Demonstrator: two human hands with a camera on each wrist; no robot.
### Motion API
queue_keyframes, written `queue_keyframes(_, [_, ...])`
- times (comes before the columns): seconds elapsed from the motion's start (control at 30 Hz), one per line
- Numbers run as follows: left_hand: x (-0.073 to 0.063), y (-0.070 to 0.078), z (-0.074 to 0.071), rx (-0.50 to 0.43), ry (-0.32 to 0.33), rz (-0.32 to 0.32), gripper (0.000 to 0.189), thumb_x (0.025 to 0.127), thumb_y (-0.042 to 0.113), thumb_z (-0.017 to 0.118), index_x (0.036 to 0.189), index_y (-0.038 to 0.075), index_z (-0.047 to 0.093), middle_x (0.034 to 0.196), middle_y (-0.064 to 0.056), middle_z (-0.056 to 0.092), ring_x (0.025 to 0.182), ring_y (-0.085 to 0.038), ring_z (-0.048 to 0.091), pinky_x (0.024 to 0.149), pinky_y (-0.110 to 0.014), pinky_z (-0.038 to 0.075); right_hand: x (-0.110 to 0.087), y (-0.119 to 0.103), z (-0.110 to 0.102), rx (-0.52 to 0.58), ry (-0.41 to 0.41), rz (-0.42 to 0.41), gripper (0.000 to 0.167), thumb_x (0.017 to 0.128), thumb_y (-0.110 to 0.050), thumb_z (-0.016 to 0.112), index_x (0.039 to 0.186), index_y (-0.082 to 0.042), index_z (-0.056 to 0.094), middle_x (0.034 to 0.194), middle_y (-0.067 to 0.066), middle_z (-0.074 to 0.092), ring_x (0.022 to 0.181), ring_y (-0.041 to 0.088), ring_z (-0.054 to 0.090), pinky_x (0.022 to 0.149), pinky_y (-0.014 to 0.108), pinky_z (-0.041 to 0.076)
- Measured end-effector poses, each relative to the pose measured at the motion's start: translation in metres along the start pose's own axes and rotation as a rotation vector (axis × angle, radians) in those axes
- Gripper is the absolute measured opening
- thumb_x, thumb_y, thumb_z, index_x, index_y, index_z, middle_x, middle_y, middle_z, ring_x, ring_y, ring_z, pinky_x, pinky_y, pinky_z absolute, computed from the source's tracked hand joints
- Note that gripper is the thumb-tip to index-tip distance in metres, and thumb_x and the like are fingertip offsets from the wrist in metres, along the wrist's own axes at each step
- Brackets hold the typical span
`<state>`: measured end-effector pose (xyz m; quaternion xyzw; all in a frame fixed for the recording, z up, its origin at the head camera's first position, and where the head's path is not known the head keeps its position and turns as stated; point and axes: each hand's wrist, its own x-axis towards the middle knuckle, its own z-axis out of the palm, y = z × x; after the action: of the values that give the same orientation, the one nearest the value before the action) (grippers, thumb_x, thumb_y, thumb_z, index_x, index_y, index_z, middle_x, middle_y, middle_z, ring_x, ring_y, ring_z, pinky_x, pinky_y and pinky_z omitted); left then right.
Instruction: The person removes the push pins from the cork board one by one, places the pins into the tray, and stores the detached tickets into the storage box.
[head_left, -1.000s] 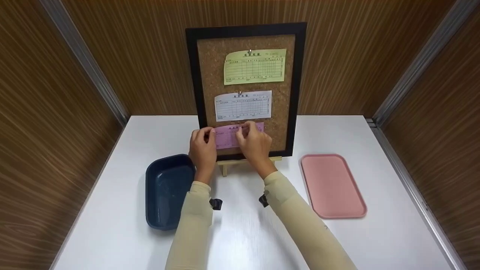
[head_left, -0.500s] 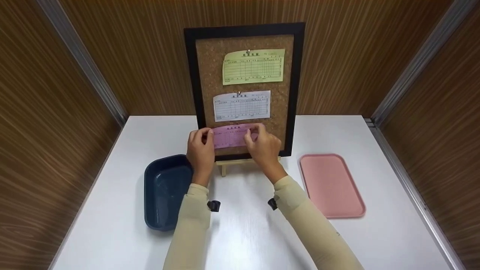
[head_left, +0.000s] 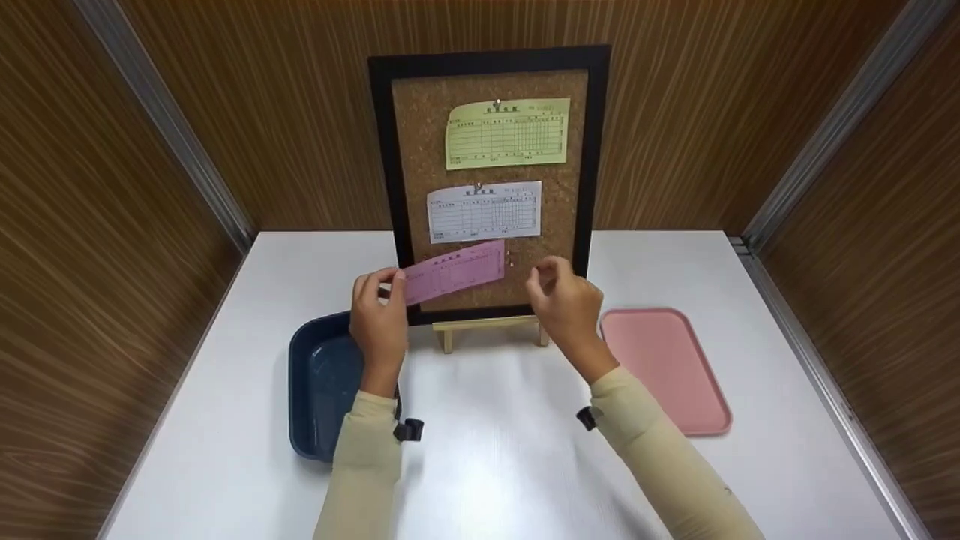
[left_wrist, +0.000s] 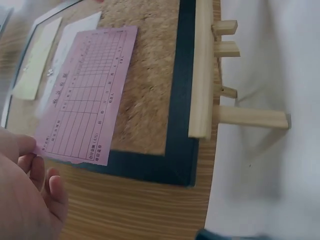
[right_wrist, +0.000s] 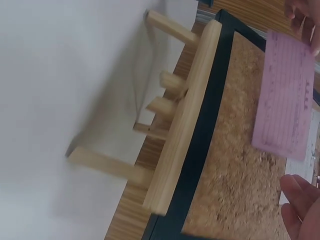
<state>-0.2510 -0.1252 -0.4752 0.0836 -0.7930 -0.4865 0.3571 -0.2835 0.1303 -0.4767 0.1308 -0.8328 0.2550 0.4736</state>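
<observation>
My left hand (head_left: 380,319) pinches the left end of a pink printed slip (head_left: 459,271). The slip tilts across the lower part of a black-framed cork board (head_left: 559,217), its right end higher. In the left wrist view my thumb and fingertips (left_wrist: 30,145) meet at the slip's corner. My right hand (head_left: 568,304) is held up by the board's lower right, apart from the slip, with thumb and forefinger curled towards each other. I cannot tell whether something small is between them. Above the pink slip hang a white slip (head_left: 484,214) and a yellow-green slip (head_left: 508,135), each under a small metal fastener.
The board leans on a small wooden easel (head_left: 480,324) on a white table (head_left: 480,450). A deep navy tray (head_left: 300,390) stands at the left, partly behind my left arm. On the right lies a shallow pink tray (head_left: 667,367). Wood-grain walls enclose the table.
The pink slip has swung from nearly level to tilted and shifted left and slightly forward with my left hand. My right hand has left the slip, moving rightwards.
</observation>
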Motion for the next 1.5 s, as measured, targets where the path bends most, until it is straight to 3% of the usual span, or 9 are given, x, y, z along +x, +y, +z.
queue_keyframes(0.23, [-0.012, -0.010, -0.036, -0.037, 0.040, -0.018, 0.023, 0.099, 0.030, 0.066, 0.106, 0.010, 0.073, 0.104, -0.004, 0.065, 0.078, -0.012, 0.058, 0.064, -0.028, 0.044, -0.016, 0.033, -0.028, -0.009, 0.006, -0.022, 0.011, 0.086, -0.014, 0.069, 0.091, -0.005, 0.065, 0.066, 0.006, 0.070, 0.046, 0.020, 0.058, 0.042, 0.040, 0.038])
queue_keyframes(0.5, [-0.027, -0.034, -0.078, -0.056, 0.112, -0.086, 0.024, 0.098, 0.029, 0.068, 0.107, 0.007, 0.073, 0.105, -0.009, 0.064, 0.091, -0.010, 0.055, 0.076, -0.026, 0.043, -0.039, 0.069, -0.054, -0.011, -0.079, 0.018, 0.013, 0.088, -0.013, 0.068, 0.094, -0.002, 0.064, 0.072, 0.011, 0.073, 0.052, 0.023, 0.066, 0.042, 0.039, 0.038])
queue_keyframes(0.7, [-0.041, -0.054, -0.103, -0.019, 0.155, -0.193, 0.029, 0.099, 0.032, 0.064, 0.111, 0.007, 0.072, 0.105, -0.007, 0.062, 0.093, -0.007, 0.054, 0.079, -0.028, 0.040, -0.057, 0.099, -0.072, -0.036, -0.146, 0.101, 0.018, 0.088, -0.012, 0.071, 0.099, 0.001, 0.065, 0.077, 0.016, 0.073, 0.059, 0.029, 0.068, 0.048, 0.038, 0.043])
queue_keyframes(0.93, [-0.052, -0.069, -0.120, 0.127, 0.184, -0.332, 0.031, 0.100, 0.035, 0.060, 0.112, 0.008, 0.072, 0.106, -0.006, 0.063, 0.085, -0.007, 0.050, 0.072, -0.035, 0.035, -0.075, 0.121, -0.090, -0.092, -0.186, 0.214, 0.015, 0.091, -0.015, 0.068, 0.099, -0.002, 0.067, 0.077, 0.016, 0.073, 0.065, 0.031, 0.070, 0.051, 0.048, 0.045])
queue_keyframes(1.2, [-0.062, -0.083, -0.130, 0.281, 0.115, -0.445, 0.034, 0.101, 0.037, 0.055, 0.112, 0.010, 0.072, 0.114, -0.010, 0.066, 0.090, -0.025, 0.059, 0.074, -0.043, 0.037, -0.092, 0.136, -0.100, -0.127, -0.218, 0.312, 0.013, 0.091, -0.018, 0.067, 0.098, -0.007, 0.065, 0.082, 0.014, 0.075, 0.068, 0.033, 0.071, 0.056, 0.052, 0.043])
queue_keyframes(1.37, [-0.068, -0.090, -0.132, 0.333, 0.031, -0.466, 0.032, 0.101, 0.034, 0.053, 0.111, 0.010, 0.072, 0.115, -0.012, 0.067, 0.108, -0.036, 0.063, 0.086, -0.055, 0.040, -0.100, 0.143, -0.104, -0.137, -0.297, 0.390, 0.015, 0.094, -0.021, 0.064, 0.102, -0.008, 0.064, 0.091, 0.014, 0.076, 0.076, 0.033, 0.073, 0.064, 0.052, 0.045])
queue_keyframes(1.5, [-0.071, -0.093, -0.132, 0.372, -0.020, -0.462, 0.032, 0.101, 0.034, 0.054, 0.109, 0.009, 0.073, 0.109, -0.013, 0.067, 0.106, -0.039, 0.064, 0.086, -0.059, 0.042, -0.103, 0.148, -0.106, -0.137, -0.351, 0.434, 0.019, 0.096, -0.023, 0.061, 0.105, -0.007, 0.063, 0.095, 0.015, 0.076, 0.082, 0.034, 0.073, 0.070, 0.052, 0.046])
